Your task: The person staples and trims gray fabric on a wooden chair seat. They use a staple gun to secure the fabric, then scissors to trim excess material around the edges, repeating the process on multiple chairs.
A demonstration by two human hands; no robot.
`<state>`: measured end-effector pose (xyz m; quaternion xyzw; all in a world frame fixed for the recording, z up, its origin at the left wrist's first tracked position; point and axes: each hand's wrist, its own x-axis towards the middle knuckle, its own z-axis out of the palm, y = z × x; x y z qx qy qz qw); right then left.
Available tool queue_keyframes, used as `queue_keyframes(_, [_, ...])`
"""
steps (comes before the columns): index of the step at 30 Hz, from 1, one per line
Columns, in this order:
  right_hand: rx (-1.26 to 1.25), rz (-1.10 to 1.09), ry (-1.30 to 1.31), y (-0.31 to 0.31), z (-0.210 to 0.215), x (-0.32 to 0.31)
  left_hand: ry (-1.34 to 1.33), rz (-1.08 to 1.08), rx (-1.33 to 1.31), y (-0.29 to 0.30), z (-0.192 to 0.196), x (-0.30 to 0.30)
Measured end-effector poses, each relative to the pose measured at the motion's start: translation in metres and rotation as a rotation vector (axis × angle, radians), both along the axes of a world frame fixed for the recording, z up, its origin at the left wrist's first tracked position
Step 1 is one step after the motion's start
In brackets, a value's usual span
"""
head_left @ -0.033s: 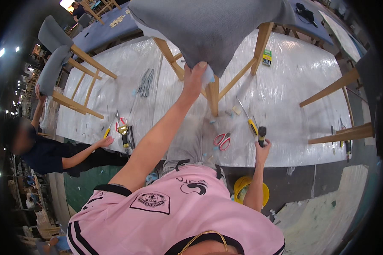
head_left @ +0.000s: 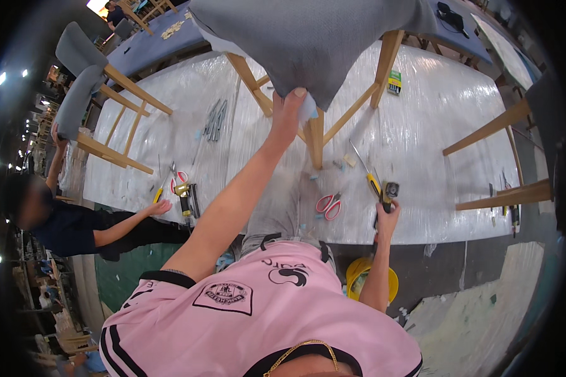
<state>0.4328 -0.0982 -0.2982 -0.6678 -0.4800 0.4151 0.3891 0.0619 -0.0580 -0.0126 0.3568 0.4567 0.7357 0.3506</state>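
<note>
My left hand (head_left: 287, 110) is closed on the lower corner of the grey fabric (head_left: 295, 53), which drapes over a wooden-legged chair (head_left: 316, 141) standing on the table. A bit of white padding shows beside the thumb. Low at the right, my right hand (head_left: 387, 215) grips a dark tool that looks like a staple gun (head_left: 391, 190), held above the table's front edge and apart from the chair. Just left of it lies a tool with a yellow handle (head_left: 374, 186) and a long thin shaft. Red-handled scissors (head_left: 328, 206) rest between my arms.
Plastic film covers the table (head_left: 434, 132). Chairs with grey covers (head_left: 85, 47) stand at the left; chair legs (head_left: 503, 196) reach in from the right. A co-worker (head_left: 75, 220) is on the left, near another staple gun (head_left: 183, 196). A yellow bucket (head_left: 391, 289) sits below my right forearm.
My right hand has turned the staple gun, so more of its front end shows and a dark lower part appears beneath. My left hand keeps its hold on the fabric.
</note>
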Motion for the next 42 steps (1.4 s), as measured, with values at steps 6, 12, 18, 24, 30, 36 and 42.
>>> queue_keyframes(6, [0.077,0.397,0.453,0.035,0.235,-0.103,0.02,0.051,-0.046,0.007,0.008,-0.004])
queue_keyframes(12, [0.311,0.512,0.624,0.018,0.358,-0.147,0.076,-0.016,0.049,0.007,0.012,-0.005])
queue_keyframes(18, [0.368,0.56,0.58,0.025,0.373,-0.167,0.117,0.009,0.081,0.009,0.011,-0.003])
queue_keyframes(24, [0.354,0.538,0.535,0.025,0.37,-0.168,0.12,0.014,0.046,0.005,0.013,-0.001])
queue_keyframes(30, [0.293,0.601,0.543,0.035,0.372,-0.17,0.108,-0.011,0.009,0.004,0.008,0.0])
queue_keyframes(36, [0.149,0.635,0.815,0.032,0.367,-0.156,0.151,-0.087,-0.043,-0.006,0.013,-0.005])
queue_keyframes(42, [0.002,0.921,1.286,0.003,0.35,-0.137,0.053,-0.105,-0.062,-0.002,0.029,0.021])
